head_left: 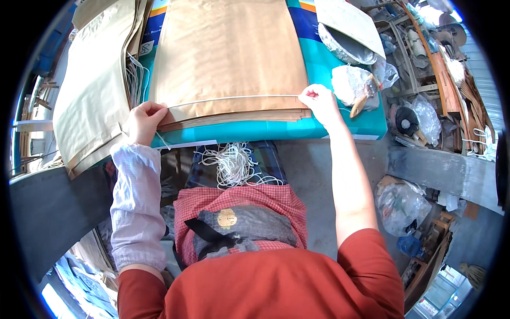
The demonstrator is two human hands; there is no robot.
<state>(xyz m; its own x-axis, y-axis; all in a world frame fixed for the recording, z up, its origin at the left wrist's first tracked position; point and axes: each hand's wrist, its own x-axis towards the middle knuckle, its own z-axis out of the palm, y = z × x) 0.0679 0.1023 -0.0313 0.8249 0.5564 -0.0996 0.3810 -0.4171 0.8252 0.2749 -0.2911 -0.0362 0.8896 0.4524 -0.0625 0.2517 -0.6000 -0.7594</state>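
Note:
A white cord (234,98) is stretched across the lower part of a stack of brown paper sheets or bags (228,50). My left hand (144,122) pinches the cord at the stack's left edge, and a short tail of it hangs below. At the right edge my right hand (320,102) closes finger and thumb on the other end. The stack lies on a teal covered surface (265,129), its lower layers showing as stepped edges. A bundle of loose white cords (228,164) rests on my lap.
More brown paper bags (98,69) with white cords lie at the left and overhang the edge. To the right are a plastic-wrapped white lump (351,85) with a brush-like wooden handle (359,105), and a white board (350,24). A clear plastic bag (402,207) sits lower right.

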